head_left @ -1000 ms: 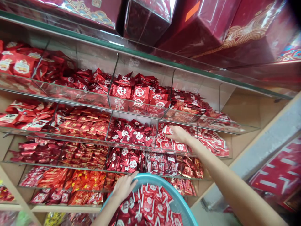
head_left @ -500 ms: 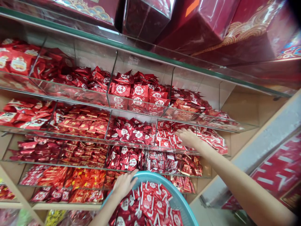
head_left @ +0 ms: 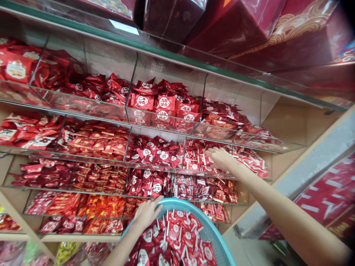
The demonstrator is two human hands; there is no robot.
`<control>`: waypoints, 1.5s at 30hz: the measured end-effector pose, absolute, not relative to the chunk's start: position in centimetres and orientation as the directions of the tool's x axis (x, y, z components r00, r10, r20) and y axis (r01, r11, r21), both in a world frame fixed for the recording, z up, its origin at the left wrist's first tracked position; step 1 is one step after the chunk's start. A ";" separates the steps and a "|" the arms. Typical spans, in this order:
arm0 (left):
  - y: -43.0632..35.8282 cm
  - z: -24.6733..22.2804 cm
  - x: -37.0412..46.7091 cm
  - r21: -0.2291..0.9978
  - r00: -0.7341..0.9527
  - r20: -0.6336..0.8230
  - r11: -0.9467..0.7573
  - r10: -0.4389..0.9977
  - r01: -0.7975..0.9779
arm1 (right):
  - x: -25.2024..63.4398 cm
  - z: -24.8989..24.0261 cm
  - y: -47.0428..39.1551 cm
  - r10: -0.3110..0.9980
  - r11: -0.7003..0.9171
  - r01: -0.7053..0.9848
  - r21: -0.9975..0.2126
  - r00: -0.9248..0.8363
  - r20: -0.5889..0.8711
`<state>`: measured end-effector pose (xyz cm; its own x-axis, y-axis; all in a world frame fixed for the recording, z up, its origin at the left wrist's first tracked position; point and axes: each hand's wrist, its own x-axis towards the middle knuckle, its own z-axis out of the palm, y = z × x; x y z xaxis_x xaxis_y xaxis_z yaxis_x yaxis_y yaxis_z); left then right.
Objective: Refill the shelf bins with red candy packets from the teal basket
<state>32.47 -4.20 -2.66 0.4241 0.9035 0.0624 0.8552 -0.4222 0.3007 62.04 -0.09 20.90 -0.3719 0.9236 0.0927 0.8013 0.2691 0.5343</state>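
My left hand (head_left: 147, 213) grips the rim of a light blue plastic basket (head_left: 213, 221) at the bottom centre, fingers over its edge. Inside the basket lies a heap of small wrapped packets (head_left: 177, 234), bright red with white marks and darker red with white labels. At a shelf bin right of centre, my right hand (head_left: 221, 159) is among red-and-white packets (head_left: 194, 162). Its fingers curl down into the pile; their tips are hidden, and what they hold cannot be made out.
Tiered glass-fronted shelves (head_left: 155, 125) hold several divided bins of red, dark red and orange packets (head_left: 105, 208). Large dark red boxes (head_left: 230, 29) stand on the glass shelf (head_left: 116, 38) above. A wooden side panel (head_left: 288, 162) borders the shelves on the right.
The view has shifted slightly. My right hand stays at the same bin, its fingers a little more curled. My left hand remains on the basket rim.
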 end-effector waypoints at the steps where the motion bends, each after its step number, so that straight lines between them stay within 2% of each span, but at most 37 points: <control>1: -4.2 -2.6 32.5 0.299 0.427 0.060 -0.424 0.902 0.855 | 62.0 21.1 -0.1 0.925 0.266 0.808 0.525 -0.368 0.098; 4: -4.2 -2.4 32.5 0.295 0.427 0.043 -0.420 0.903 0.858 | 61.7 21.9 -0.1 0.924 0.276 0.848 0.453 -0.363 0.117; 9: -4.1 -2.3 32.5 0.292 0.433 0.056 -0.429 0.900 0.855 | 60.6 22.5 -0.6 0.896 0.330 0.918 0.222 -0.378 0.233; 13: -4.1 -2.3 32.5 0.291 0.443 0.054 -0.438 0.895 0.850 | 58.5 21.8 -3.8 0.863 0.406 0.912 0.062 -0.405 0.301; 17: -4.1 -2.2 32.6 0.282 0.443 0.038 -0.435 0.896 0.855 | 55.9 18.0 -8.6 0.866 0.472 0.873 -0.122 -0.434 0.247; 20: -4.1 -2.1 32.6 0.277 0.443 0.031 -0.433 0.896 0.858 | 54.7 12.8 -11.4 0.908 0.416 0.878 -0.236 -0.414 0.060; 23: -4.1 -2.0 32.6 0.271 0.440 0.033 -0.431 0.898 0.861 | 54.4 7.5 -13.3 0.932 0.303 0.923 -0.239 -0.339 -0.128; 27: -4.0 -2.2 32.6 0.274 0.436 0.015 -0.423 0.900 0.864 | 54.1 3.5 -14.9 0.938 0.208 0.951 -0.229 -0.261 -0.230; 36: -3.9 -2.8 32.6 0.279 0.437 0.055 -0.434 0.898 0.857 | 52.2 1.9 -15.3 0.970 0.175 0.971 -0.163 -0.199 -0.139; 42: -3.9 -2.8 32.6 0.269 0.438 0.050 -0.435 0.898 0.859 | 54.6 2.6 -16.1 0.988 0.102 0.960 -0.261 -0.129 -0.090; 45: -3.9 -2.7 32.6 0.270 0.440 0.037 -0.433 0.897 0.860 | 55.3 2.7 -17.5 0.989 0.039 0.954 -0.296 -0.080 -0.126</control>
